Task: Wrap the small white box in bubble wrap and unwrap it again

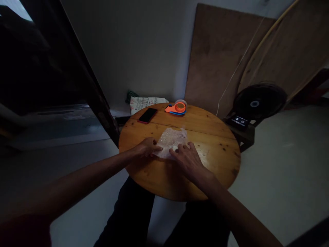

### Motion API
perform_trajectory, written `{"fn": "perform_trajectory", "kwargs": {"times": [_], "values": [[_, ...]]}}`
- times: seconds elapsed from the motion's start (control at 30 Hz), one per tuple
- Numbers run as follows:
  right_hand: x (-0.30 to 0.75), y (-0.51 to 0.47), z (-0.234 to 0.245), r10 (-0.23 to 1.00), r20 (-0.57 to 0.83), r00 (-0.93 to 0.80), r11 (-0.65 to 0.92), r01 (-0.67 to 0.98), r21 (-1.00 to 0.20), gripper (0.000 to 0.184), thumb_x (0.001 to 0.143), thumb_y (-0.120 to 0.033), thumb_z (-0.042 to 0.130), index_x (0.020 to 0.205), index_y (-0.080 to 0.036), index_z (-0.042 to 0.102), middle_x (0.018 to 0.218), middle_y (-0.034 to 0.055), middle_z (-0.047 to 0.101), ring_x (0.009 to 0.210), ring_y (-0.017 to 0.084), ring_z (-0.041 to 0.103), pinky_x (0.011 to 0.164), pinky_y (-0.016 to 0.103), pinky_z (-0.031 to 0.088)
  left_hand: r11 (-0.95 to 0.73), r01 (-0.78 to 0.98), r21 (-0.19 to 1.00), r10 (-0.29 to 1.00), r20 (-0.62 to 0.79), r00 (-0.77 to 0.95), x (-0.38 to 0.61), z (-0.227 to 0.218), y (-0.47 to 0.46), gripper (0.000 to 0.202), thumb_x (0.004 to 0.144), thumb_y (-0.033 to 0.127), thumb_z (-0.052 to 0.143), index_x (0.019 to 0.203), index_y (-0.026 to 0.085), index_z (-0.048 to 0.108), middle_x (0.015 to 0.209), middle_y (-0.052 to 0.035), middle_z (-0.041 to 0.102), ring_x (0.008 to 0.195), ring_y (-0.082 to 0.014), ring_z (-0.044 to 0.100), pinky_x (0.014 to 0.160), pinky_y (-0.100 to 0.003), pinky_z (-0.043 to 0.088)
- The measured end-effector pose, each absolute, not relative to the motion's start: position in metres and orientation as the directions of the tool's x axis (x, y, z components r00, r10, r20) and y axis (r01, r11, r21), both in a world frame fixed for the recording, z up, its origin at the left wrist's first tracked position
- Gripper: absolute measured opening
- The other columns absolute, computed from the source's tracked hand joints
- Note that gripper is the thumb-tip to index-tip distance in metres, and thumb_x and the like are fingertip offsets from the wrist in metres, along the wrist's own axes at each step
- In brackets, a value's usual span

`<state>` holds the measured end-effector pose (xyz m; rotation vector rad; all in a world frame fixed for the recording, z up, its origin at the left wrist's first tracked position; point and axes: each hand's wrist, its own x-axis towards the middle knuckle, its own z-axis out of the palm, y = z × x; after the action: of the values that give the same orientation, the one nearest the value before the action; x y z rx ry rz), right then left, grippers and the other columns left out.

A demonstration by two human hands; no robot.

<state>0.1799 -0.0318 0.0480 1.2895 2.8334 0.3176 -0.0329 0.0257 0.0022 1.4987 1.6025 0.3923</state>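
A crumpled sheet of bubble wrap (pixel 171 138) lies on the round wooden table (pixel 216 137) in front of me. My left hand (pixel 149 147) pinches its left edge between thumb and fingers. Over the right part of the wrap, my right hand (pixel 187 156) rests with its fingers spread and curved, the fingertips touching the plastic. Whether anything is wrapped inside cannot be made out.
An orange and blue tape dispenser (pixel 177 107) with a roll stands at the table's far edge. Left of it lies a phone (pixel 147 115) with a red edge. Behind is a printed white package (pixel 136 103). A black fan (pixel 259 103) stands to the right.
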Motion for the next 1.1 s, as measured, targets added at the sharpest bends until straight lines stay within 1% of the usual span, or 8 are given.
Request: {"fn": "perform_trajectory", "kwargs": {"times": [0.13, 0.23, 0.37, 0.53, 0.67, 0.83, 0.97, 1.1], "values": [[0.173, -0.033, 0.056, 0.771, 0.005, -0.636, 0.622, 0.755, 0.206, 0.027, 0.091, -0.015, 0.042, 0.11, -0.02, 0.061, 0.1, 0.0143, 0.062, 0.089, 0.025, 0.059, 0.086, 0.042, 0.03, 0.33, 0.461, 0.824, 0.902, -0.419, 0.102, -0.027, -0.002, 0.025, 0.021, 0.067, 0.033, 0.068, 0.075, 0.017, 0.057, 0.048, 0.0025, 0.054, 0.038, -0.0092, 0.045, 0.036, -0.019, 0.027], [0.169, -0.035, 0.059, 0.776, -0.001, -0.63, 0.614, 0.756, 0.226, 0.026, 0.09, -0.014, 0.044, 0.107, -0.019, 0.062, 0.099, 0.0147, 0.062, 0.089, 0.026, 0.059, 0.086, 0.043, 0.03, 0.361, 0.356, 0.862, 0.903, -0.419, 0.099, -0.019, 0.006, 0.02, 0.02, 0.066, 0.031, 0.068, 0.07, 0.016, 0.056, 0.051, 0.0022, 0.053, 0.042, -0.0087, 0.046, 0.038, -0.019, 0.031], [0.167, -0.035, 0.058, 0.778, -0.006, -0.628, 0.611, 0.756, 0.236, 0.028, 0.09, -0.013, 0.043, 0.109, -0.019, 0.063, 0.099, 0.0155, 0.062, 0.09, 0.026, 0.059, 0.086, 0.044, 0.031, 0.389, 0.251, 0.887, 0.902, -0.421, 0.092, -0.005, 0.018, 0.016, 0.017, 0.065, 0.027, 0.067, 0.067, 0.015, 0.054, 0.055, 0.0025, 0.054, 0.047, -0.0081, 0.049, 0.043, -0.018, 0.037], [0.168, -0.035, 0.055, 0.774, 0.011, -0.633, 0.614, 0.754, 0.233, 0.033, 0.091, -0.013, 0.04, 0.118, -0.019, 0.059, 0.099, 0.0148, 0.062, 0.088, 0.024, 0.058, 0.084, 0.042, 0.033, 0.407, 0.14, 0.903, 0.9, -0.422, 0.105, 0.011, 0.023, 0.015, 0.01, 0.064, 0.02, 0.061, 0.068, 0.015, 0.054, 0.06, 0.0018, 0.057, 0.053, -0.01, 0.055, 0.048, -0.02, 0.041], [0.169, -0.034, 0.055, 0.768, 0.025, -0.64, 0.618, 0.751, 0.233, 0.034, 0.092, -0.015, 0.039, 0.12, -0.02, 0.058, 0.101, 0.0144, 0.063, 0.089, 0.023, 0.058, 0.085, 0.042, 0.033, 0.403, 0.123, 0.907, 0.901, -0.417, 0.122, 0.018, 0.027, 0.014, 0.006, 0.067, 0.019, 0.057, 0.068, 0.015, 0.053, 0.057, 0.0018, 0.056, 0.051, -0.0108, 0.054, 0.049, -0.022, 0.042], [0.172, -0.037, 0.058, 0.762, 0.041, -0.646, 0.626, 0.752, 0.206, 0.034, 0.092, -0.013, 0.038, 0.119, -0.019, 0.057, 0.1, 0.0126, 0.065, 0.084, 0.022, 0.06, 0.088, 0.042, 0.033, 0.396, 0.102, 0.912, 0.904, -0.407, 0.132, 0.02, 0.031, 0.014, 0.007, 0.066, 0.018, 0.057, 0.067, 0.015, 0.051, 0.056, 0.0031, 0.053, 0.05, -0.0091, 0.051, 0.047, -0.02, 0.041], [0.174, -0.039, 0.059, 0.773, 0.087, -0.628, 0.611, 0.775, 0.161, 0.03, 0.093, -0.012, 0.036, 0.114, -0.016, 0.057, 0.094, 0.0116, 0.066, 0.078, 0.02, 0.061, 0.09, 0.042, 0.032, 0.397, 0.111, 0.911, 0.9, -0.41, 0.149, 0.021, 0.028, 0.017, 0.011, 0.063, 0.02, 0.06, 0.067, 0.016, 0.051, 0.056, 0.0041, 0.052, 0.049, -0.0084, 0.05, 0.047, -0.02, 0.042], [0.179, -0.038, 0.058, 0.779, 0.058, -0.625, 0.612, 0.776, 0.152, 0.028, 0.091, -0.009, 0.036, 0.104, -0.013, 0.062, 0.095, 0.0115, 0.066, 0.08, 0.021, 0.062, 0.092, 0.043, 0.031, 0.323, 0.162, 0.932, 0.924, -0.348, 0.159, 0.024, 0.024, 0.018, 0.011, 0.063, 0.021, 0.061, 0.063, 0.016, 0.051, 0.053, 0.004, 0.051, 0.044, -0.0071, 0.045, 0.041, -0.019, 0.034]]}}
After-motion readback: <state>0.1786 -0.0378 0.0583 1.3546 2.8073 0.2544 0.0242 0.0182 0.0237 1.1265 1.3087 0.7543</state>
